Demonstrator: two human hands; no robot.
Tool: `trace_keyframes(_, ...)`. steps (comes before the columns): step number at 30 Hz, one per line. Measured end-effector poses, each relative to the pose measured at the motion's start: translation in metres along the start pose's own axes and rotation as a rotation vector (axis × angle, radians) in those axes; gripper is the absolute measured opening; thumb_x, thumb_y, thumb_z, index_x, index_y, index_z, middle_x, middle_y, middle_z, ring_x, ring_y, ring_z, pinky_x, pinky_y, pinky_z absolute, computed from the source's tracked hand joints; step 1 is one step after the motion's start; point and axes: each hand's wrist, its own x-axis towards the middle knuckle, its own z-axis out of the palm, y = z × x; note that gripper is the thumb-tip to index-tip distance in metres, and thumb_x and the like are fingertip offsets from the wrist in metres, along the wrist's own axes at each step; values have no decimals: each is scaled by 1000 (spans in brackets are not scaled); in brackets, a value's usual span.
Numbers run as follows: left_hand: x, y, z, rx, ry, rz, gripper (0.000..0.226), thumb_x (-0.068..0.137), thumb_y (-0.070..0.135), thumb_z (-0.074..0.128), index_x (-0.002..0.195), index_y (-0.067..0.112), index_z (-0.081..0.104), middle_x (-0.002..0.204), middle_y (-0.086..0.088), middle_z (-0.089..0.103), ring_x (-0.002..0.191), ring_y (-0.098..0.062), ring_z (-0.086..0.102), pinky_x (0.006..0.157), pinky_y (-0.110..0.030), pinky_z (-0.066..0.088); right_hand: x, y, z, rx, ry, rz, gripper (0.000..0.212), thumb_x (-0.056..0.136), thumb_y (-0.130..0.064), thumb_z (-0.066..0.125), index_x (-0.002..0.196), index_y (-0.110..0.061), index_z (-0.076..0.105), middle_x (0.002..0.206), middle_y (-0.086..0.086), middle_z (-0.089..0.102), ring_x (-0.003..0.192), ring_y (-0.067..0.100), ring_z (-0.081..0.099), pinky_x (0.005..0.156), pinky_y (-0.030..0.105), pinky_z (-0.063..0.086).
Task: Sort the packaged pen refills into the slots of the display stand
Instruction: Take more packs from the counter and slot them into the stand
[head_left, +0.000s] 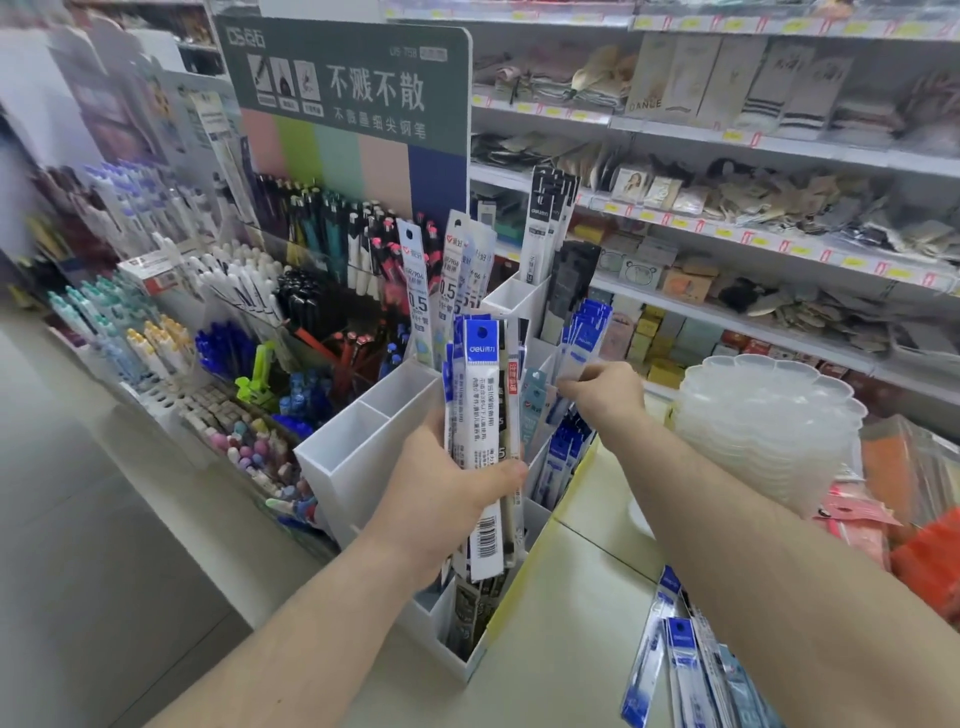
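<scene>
Far left, racks of loose pens stand untouched. Right of them, the white display stand shows two bare slots at its near-left corner, while farther slots already carry upright refill packs.

The left hand holds a bundle of packaged refills upright in front of the stand, fingers clamped around the lower half of the bundle, thumb pressed across the front pack with its blue header. The forearm comes up from the lower left, wrist slightly bent back.

Just right, the right hand reaches over the stand's right column, its fingers pinched together on the top of a blue-headed pack that stands among like ones. The arm stretches in from the lower right, nearly straight.

The step in hand looks like seating one pack into a slot with its matching kind. Next, the right hand would likely need to let go, draw another pack from the bundle and match its header to a slot.

Near right, more packs lie on the surface, waiting to be sorted.
</scene>
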Motion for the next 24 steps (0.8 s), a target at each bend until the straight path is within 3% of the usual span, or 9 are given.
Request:
trace_keyframes(3, -1, -2, -1, 10, -10, -14, 44, 77, 8, 81, 111, 30, 63, 95, 11, 75, 90, -7, 73, 64, -18, 58, 2, 5, -4, -49, -32, 43, 16, 81, -32, 81, 81, -24, 68, 93, -3, 72, 77, 13, 65, 72, 39, 58)
trace_keyframes(6, -3, -6, 2, 25, -46, -26, 44, 78, 6, 81, 113, 26, 62, 94, 10, 75, 89, -7, 73, 67, -21, 59, -16, 5, -23, -32, 97, 14, 34, 83, -37, 77, 109, -18, 68, 105, -4, 67, 81, 12, 60, 74, 35, 51)
trace_keyframes(9, -3, -13, 9, 12, -83, -58, 48, 78, 5, 81, 116, 25, 61, 95, 10, 76, 90, -7, 73, 70, -22, 59, -65, -3, -45, 126, 154, -79, 5, 87, -28, 71, 86, -22, 70, 86, -9, 71, 78, 7, 63, 65, 24, 47)
trace_keyframes(11, -3, -18, 16, -3, -107, -86, 50, 76, 4, 82, 116, 26, 61, 96, 9, 76, 91, -8, 73, 71, -23, 60, -109, -10, -54, 238, 110, -147, 14, 87, -21, 71, 73, -24, 70, 64, -12, 67, 59, -1, 57, 49, 15, 42)
trace_keyframes(13, -3, -23, 25, -9, -122, -108, 53, 74, 5, 82, 117, 27, 62, 98, 7, 76, 94, -11, 73, 80, -33, 61, -153, -17, -58, 282, 43, -219, 17, 84, -17, 75, 68, -20, 70, 57, -9, 63, 51, 0, 51, 45, 13, 40)
trace_keyframes(15, -4, -27, 37, -4, -153, -110, 53, 75, 5, 80, 120, 27, 62, 102, 5, 76, 98, -14, 72, 85, -38, 59, -185, -21, -55, 215, -28, -257, 14, 76, -27, 80, 71, -19, 69, 58, -7, 62, 52, 3, 51, 48, 16, 41)
trace_keyframes(18, -8, -30, 54, -44, -212, -112, 46, 77, 8, 74, 120, 19, 63, 103, -2, 76, 99, -16, 73, 80, -30, 59, -202, -17, -47, -61, -24, -202, 39, 59, -54, 80, 78, -26, 61, 64, -11, 60, 58, 4, 52, 55, 22, 46)
trace_keyframes(21, -14, -32, 55, -11, -366, -128, 63, 74, 2, 77, 129, 21, 55, 112, 1, 75, 105, -13, 71, 81, -29, 58, -202, -11, -49, -108, 36, -94, 34, 65, -45, 83, 81, -28, 59, 66, -11, 61, 65, 7, 59, 64, 32, 54)
trace_keyframes(24, -16, -32, 49, -80, -492, -217, 77, 71, 3, 75, 139, 24, 46, 124, -1, 70, 115, -17, 67, 91, -36, 57, -200, 1, -53, 63, -16, -29, 26, 69, -33, 84, 82, -24, 63, 59, -7, 61, 56, 9, 58, 58, 33, 53)
